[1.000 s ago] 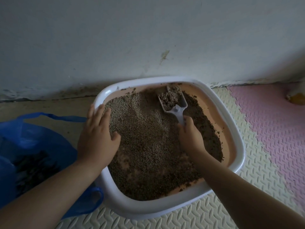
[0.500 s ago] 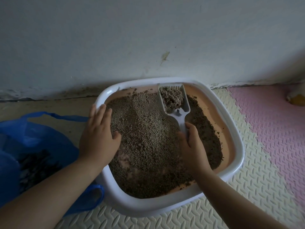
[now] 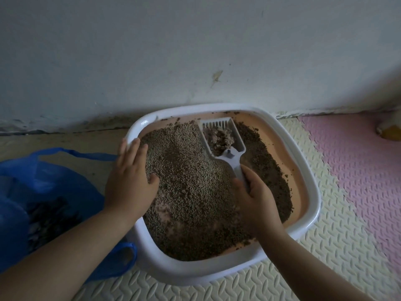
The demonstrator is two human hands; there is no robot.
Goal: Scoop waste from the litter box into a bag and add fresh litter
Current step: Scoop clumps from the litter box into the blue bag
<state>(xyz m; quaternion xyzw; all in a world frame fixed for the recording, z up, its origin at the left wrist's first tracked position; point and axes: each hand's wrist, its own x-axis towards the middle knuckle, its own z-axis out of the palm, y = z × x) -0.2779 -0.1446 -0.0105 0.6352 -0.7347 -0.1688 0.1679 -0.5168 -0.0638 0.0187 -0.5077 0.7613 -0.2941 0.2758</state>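
Your right hand (image 3: 256, 198) has its fingers curled tight round the handle of the white scoop (image 3: 225, 135), so that grip is full. The slotted head points to 12 o'clock, up near the far wall of the litter box (image 3: 312, 216), and it's carrying a clump (image 3: 221, 139) of greyish, stuck-together litter.

Your left hand (image 3: 130, 183) is flat with the fingers straight, holding nothing. It lies over the box rim at 9 o'clock, thumb touching the litter (image 3: 191, 192).

The litter is heaped lighter through the middle and darker toward 3 o'clock, with bare peach floor showing along the right side and at 6 o'clock.

The blue bag (image 3: 54, 181) sits on the floor right against the box at 8 o'clock, mouth open, dark stuff inside.

The box sits on a cream mat (image 3: 325, 268), a pink mat (image 3: 358, 170) at 3 o'clock, and the wall (image 3: 195, 51) behind at 12.
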